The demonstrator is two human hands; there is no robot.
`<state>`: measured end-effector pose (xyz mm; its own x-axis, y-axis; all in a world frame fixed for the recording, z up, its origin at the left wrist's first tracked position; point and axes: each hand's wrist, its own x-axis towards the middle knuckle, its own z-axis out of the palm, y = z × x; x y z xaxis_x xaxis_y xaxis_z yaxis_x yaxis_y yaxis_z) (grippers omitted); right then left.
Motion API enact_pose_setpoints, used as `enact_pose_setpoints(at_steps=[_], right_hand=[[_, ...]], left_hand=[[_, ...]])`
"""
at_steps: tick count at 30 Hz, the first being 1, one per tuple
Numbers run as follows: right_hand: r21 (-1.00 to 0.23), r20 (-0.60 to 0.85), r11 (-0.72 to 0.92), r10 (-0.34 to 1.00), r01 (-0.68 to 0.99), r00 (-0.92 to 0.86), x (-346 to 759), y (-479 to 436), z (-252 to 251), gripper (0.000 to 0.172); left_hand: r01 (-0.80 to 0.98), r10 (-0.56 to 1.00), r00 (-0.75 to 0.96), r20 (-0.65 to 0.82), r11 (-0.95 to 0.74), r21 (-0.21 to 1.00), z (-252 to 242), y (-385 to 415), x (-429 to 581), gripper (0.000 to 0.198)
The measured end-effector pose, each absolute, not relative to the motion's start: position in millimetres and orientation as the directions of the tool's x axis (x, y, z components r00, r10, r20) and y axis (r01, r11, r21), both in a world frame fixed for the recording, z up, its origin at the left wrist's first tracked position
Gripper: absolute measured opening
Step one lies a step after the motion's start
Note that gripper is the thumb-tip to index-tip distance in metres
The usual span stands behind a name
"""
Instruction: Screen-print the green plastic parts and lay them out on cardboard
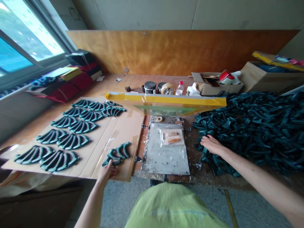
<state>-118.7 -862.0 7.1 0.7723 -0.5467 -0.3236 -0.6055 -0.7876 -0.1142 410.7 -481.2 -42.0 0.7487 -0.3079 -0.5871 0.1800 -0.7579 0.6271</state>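
My left hand (110,171) is at the near edge of the cardboard sheet (95,160), thumb against the end of a small row of dark green curved plastic pieces (122,150). Its fingers are curled beside the nearest piece, which it appears to grip. On the right, my right hand (211,145) reaches over the left edge of a large heap of similar dark green pieces (251,126). Its fingers are stretched out and partly spread, touching or just above the heap, and no held piece is visible. More pieces (59,161) lie nested in fan-shaped groups on the cardboard's left.
Between my hands is a metal plate (166,161) bearing taped-down tan pieces (173,139). Above its far end is a yellow-taped frame (166,99). Behind stand black-lidded jars (150,87), a red-capped bottle (180,88) and an open carton (213,87). Red boxes (73,84) sit by the window.
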Motion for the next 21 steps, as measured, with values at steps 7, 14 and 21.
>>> enact_pose_setpoints(at_steps=[7,14,21], right_hand=[[-0.239,-0.368,-0.666,-0.612,-0.707,0.701,-89.8,-849.3,60.8,0.024],[-0.625,0.172,-0.623,-0.697,-0.470,0.696,28.0,-812.5,50.3,0.020],[-0.334,0.169,-0.781,-0.601,-0.528,0.781,61.9,-787.6,27.0,0.026]], left_hand=[[0.169,-0.268,0.763,-0.588,-0.796,0.582,-24.6,-481.7,418.2,0.047],[-0.100,-0.617,0.769,-0.170,-0.378,0.920,80.7,-590.0,380.3,0.048],[-0.051,-0.733,0.661,0.164,0.174,0.984,184.7,-687.5,330.2,0.049]])
